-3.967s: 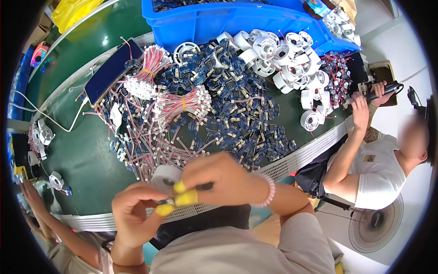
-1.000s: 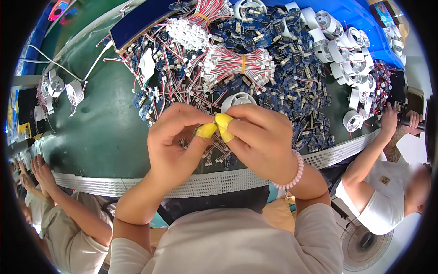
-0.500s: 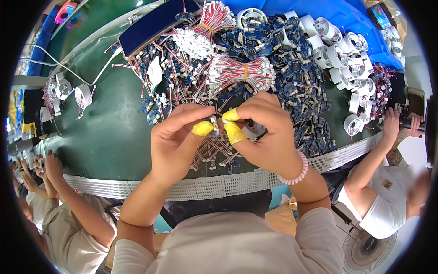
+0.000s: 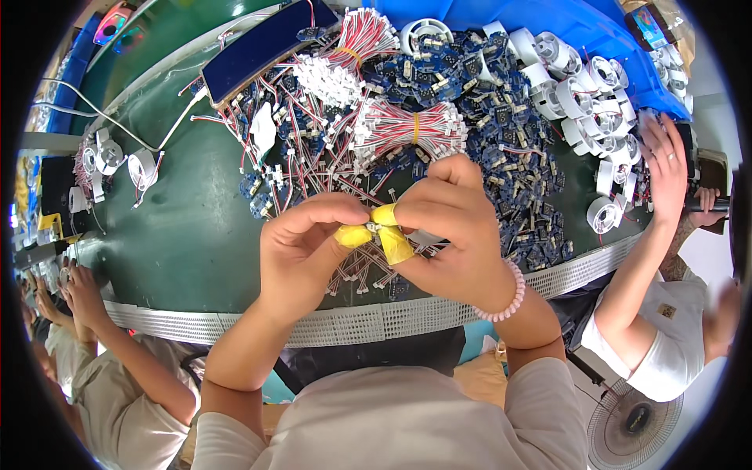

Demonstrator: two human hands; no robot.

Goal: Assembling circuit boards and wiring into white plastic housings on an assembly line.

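Above the near part of the green table, my left hand (image 4: 301, 244) is closed in a pinch on a small circuit board (image 4: 370, 226), mostly hidden by the fingers. Pressed up against it, my right hand (image 4: 454, 227) pinches a small white cable plug, now covered by its fingertips. Yellow wrapping covers my left thumb tip and two fingertips of the right. Behind the hands lie a banded bundle of red and white cables (image 4: 407, 129) and a wide heap of blue circuit boards (image 4: 517, 172). More loose cables (image 4: 360, 266) lie beneath.
White round housings (image 4: 583, 117) are piled at the right, before a blue bin (image 4: 548, 17). A dark flat panel (image 4: 262, 51) stands at the back. White perforated edging (image 4: 352, 329) borders the table. Co-workers' hands (image 4: 664, 164) show at right and left (image 4: 82, 294).
My fingertips have come together, bringing the plug against the board where a gap showed before. The right-hand co-worker's hand has moved up toward the white housings.
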